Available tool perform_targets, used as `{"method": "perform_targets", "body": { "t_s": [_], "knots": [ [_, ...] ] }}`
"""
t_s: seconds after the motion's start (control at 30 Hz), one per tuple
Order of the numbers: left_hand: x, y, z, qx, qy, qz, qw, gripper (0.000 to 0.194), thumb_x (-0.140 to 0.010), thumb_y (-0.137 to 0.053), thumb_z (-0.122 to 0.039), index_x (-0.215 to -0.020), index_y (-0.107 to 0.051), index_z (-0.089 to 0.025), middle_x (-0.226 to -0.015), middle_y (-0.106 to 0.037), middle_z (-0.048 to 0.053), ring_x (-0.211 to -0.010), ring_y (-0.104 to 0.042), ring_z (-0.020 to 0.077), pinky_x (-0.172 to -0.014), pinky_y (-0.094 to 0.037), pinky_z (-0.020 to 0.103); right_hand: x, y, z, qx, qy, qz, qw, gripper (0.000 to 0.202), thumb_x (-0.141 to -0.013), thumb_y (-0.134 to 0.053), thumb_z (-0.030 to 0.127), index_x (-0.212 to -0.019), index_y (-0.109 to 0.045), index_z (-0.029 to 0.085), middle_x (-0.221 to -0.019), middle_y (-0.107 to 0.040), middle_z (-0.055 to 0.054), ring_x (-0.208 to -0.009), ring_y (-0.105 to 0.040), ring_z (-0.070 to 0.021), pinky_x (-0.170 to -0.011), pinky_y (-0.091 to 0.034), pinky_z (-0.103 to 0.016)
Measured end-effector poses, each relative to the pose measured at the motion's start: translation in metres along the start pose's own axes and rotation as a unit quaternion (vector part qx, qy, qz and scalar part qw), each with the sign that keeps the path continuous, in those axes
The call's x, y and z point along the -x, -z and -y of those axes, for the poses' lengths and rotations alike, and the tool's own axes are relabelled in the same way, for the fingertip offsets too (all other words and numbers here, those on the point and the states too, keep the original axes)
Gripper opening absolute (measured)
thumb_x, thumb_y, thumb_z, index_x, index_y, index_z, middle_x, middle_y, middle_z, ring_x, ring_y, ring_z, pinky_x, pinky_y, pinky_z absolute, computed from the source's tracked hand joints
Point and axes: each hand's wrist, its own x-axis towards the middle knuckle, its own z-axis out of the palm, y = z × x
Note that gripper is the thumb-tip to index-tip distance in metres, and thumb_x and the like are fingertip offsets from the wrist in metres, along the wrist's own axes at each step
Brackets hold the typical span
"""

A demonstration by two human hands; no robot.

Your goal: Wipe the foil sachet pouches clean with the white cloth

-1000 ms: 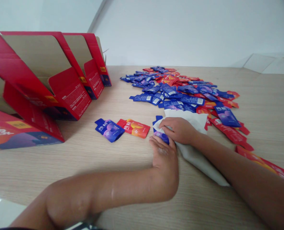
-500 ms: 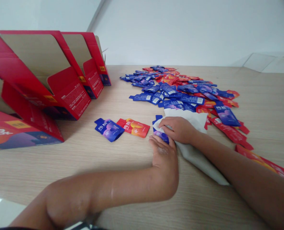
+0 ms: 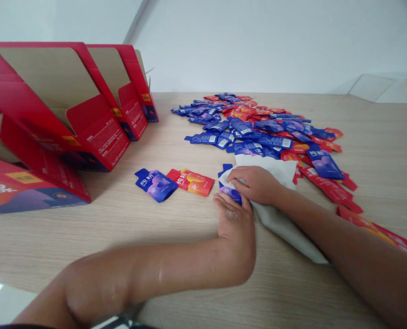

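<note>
A small blue and purple sachet [image 3: 231, 194] lies flat on the table, partly covered. My left hand [image 3: 235, 218] holds its near end, the fingers bent over the edge. Bunched in my right hand [image 3: 258, 183] is a white cloth [image 3: 285, 172], pressed onto the upper part of that sachet. The rest of the cloth spreads beneath my right wrist and forearm. To the left of my hands, another blue sachet [image 3: 157, 185] lies against a red-orange sachet [image 3: 195, 182], both face up.
Behind my hands spreads a heap of blue and red sachets [image 3: 244, 128], trailing to the right edge with more red sachets [image 3: 378, 228]. Several red cardboard boxes [image 3: 100, 132] stand open on the left. A pale wall [image 3: 275, 45] rises behind the wooden table [image 3: 176, 224].
</note>
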Motion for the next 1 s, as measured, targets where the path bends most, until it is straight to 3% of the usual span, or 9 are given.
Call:
{"method": "perform_targets", "body": {
  "t_s": [0.2, 0.63, 1.0],
  "knots": [
    [0.001, 0.002, 0.001, 0.008, 0.006, 0.008, 1.0, 0.046, -0.091, -0.041, -0.004, -0.136, -0.049, -0.003, -0.124, -0.062, 0.032, -0.113, -0.065, 0.0321, -0.095, -0.052, 0.051, 0.0, 0.0, 0.001, -0.004, -0.006, -0.005, 1.0, 0.025, -0.089, -0.046, 0.022, -0.093, -0.071, 0.019, -0.096, -0.073, -0.006, -0.09, -0.066, -0.0202, -0.082, -0.045, -0.031],
    [0.001, -0.008, -0.001, 0.007, 0.007, -0.035, 0.999, 0.046, -0.09, -0.041, -0.003, -0.135, -0.05, -0.002, -0.122, -0.063, 0.031, -0.113, -0.064, 0.0319, -0.095, -0.052, 0.051, 0.0, -0.001, 0.0, 0.002, -0.003, -0.008, 1.0, 0.026, -0.088, -0.046, 0.022, -0.093, -0.071, 0.019, -0.095, -0.073, -0.005, -0.089, -0.066, -0.0205, -0.081, -0.046, -0.031],
    [0.001, -0.004, 0.0, 0.001, 0.002, -0.016, 1.0, 0.047, -0.091, -0.04, -0.004, -0.137, -0.047, -0.003, -0.123, -0.063, 0.031, -0.113, -0.064, 0.0325, -0.096, -0.052, 0.052, 0.0, -0.001, -0.001, -0.004, -0.006, -0.006, 1.0, 0.026, -0.089, -0.046, 0.023, -0.093, -0.071, 0.019, -0.096, -0.073, -0.006, -0.09, -0.066, -0.0211, -0.082, -0.046, -0.032]
  ]
}}
